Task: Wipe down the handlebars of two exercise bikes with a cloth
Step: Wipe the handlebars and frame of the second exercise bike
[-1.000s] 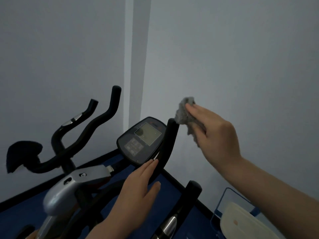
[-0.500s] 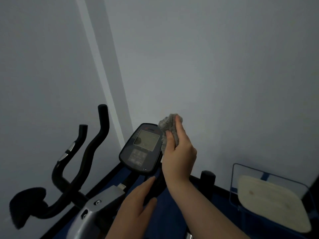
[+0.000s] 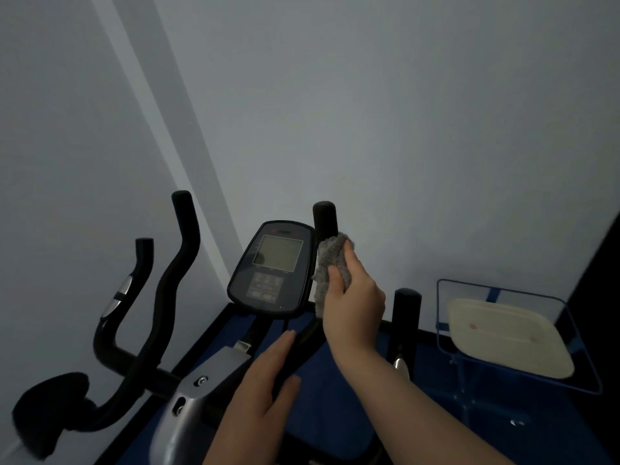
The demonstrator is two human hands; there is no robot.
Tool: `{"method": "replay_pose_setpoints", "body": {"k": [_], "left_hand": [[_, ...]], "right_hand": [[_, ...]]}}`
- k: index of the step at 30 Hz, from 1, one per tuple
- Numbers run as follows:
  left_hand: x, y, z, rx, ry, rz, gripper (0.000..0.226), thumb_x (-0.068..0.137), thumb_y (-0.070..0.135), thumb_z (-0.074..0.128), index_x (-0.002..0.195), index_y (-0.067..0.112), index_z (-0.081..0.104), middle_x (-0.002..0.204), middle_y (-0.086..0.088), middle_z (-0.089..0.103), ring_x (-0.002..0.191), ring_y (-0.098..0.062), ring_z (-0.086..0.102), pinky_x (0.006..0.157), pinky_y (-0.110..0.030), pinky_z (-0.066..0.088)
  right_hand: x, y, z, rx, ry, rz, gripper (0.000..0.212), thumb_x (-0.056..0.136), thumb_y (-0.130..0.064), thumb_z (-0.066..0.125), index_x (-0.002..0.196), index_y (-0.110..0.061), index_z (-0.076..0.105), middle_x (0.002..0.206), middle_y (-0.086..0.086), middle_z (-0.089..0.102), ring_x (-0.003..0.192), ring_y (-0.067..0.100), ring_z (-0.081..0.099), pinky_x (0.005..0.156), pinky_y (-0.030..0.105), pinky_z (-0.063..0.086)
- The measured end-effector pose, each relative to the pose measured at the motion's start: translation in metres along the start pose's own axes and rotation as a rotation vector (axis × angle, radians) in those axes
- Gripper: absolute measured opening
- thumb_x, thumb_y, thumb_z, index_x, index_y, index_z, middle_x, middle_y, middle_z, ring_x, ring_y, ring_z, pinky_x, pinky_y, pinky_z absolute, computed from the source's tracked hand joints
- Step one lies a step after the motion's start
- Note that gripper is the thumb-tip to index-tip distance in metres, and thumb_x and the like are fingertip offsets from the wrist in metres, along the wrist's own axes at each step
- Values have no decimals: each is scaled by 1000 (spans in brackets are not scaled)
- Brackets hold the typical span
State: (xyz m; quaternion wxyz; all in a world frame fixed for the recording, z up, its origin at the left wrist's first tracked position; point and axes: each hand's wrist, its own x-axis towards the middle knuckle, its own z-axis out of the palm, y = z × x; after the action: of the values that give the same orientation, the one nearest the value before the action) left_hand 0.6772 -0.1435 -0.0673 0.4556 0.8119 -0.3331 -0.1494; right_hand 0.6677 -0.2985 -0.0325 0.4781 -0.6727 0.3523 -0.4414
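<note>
From the head camera, the right hand [image 3: 354, 307] is reaching up from five o'clock, its fingers curling closed around a grey fuzzy cloth [image 3: 330, 263] and pressing it about the upright black handlebar [image 3: 324, 219] just right of the console [image 3: 273, 266]; the bar's rounded tip is showing above the cloth. The left hand [image 3: 260, 389] is coming in from six o'clock, its fingers lying straight and loosely together along the lower run of the same bar, the thumb spreading under it, gripping nothing tightly. A second short black grip [image 3: 406, 310] is standing at three o'clock of the right hand, just beside the wrist. At nine o'clock the other bike's curved handlebars [image 3: 174, 283] are rising, well apart from both hands, with a dark saddle [image 3: 50, 407] at eight o'clock. Pale grey walls are meeting in a corner behind; blue flooring is lying below. At four o'clock a blue wire basket [image 3: 443, 330] is holding a cream tray [image 3: 503, 337].
</note>
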Motion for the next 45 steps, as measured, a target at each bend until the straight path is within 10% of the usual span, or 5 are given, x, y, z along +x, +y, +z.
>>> {"method": "replay_pose_setpoints", "body": {"k": [16,30,35,39,45], "left_hand": [[-10,-16,-10,-135,-33,52,55,93,17,56,132,53,39,138,38,36,124,26,29,97,-1,26],[-9,-23,-17,-217,-30,96,47,93,14,55,130,43,47,134,30,46,118,26,36,93,2,29],[3,-14,-12,-191,18,126,40,93,18,56,118,49,51,124,32,52,113,22,43,93,0,32],[13,-4,-4,-155,-22,126,43,95,24,54,134,39,46,139,24,44,129,7,37,113,-24,29],[12,-5,-3,-107,17,148,45,96,27,50,136,45,40,139,33,36,129,16,28,99,1,17]], "right_hand": [[-39,13,-8,-79,-4,71,40,95,-15,55,134,-22,52,115,-1,68,91,1,55,76,9,42],[-70,-9,-44,-53,-235,125,24,92,-19,62,112,-31,67,99,-5,73,93,11,68,83,32,56],[-27,-66,-58,-177,-257,-381,39,87,-22,67,125,-30,62,110,-18,68,97,-5,63,82,9,48],[19,-98,-41,-622,-340,-906,44,82,-16,73,124,-16,63,122,0,65,111,17,54,91,30,46],[67,-83,-23,-1078,-443,-1335,29,74,-31,77,99,-16,73,99,-1,72,99,26,60,88,32,31]]}}
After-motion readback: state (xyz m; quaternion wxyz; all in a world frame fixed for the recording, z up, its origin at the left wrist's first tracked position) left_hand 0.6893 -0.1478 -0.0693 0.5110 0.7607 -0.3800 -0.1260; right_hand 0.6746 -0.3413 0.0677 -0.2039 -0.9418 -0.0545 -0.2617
